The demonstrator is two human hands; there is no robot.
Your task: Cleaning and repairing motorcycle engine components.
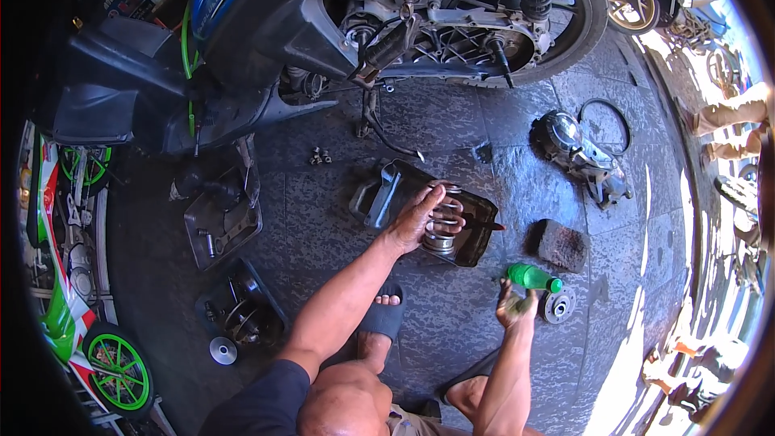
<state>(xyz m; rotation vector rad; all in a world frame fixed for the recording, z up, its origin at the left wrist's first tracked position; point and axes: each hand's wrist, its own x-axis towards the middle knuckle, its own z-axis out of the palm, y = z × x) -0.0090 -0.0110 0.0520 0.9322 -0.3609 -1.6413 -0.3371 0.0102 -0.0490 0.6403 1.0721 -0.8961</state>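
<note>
My left hand (421,214) is closed around a metal coil spring (449,214), which has a round metal piece (439,244) at its lower end. Both are over a dark, dirty tray (482,230) on the floor. To the right, my right hand (515,307) grips a green plastic bottle (531,277) with its fingers and thumb at the bottle's left end and near side. The bottle is tilted sideways, its green cap pointing right. Just below that cap, a round metal disc (559,305) lies on the floor.
A blue scooter (266,24) with its drive side exposed stands ahead. An engine cover (577,153) and a dark block (561,245) lie right. Trays with tools (224,222) and metal parts (242,307) sit left, near another bike's green wheel (118,369). Small parts (320,156) lie mid-floor.
</note>
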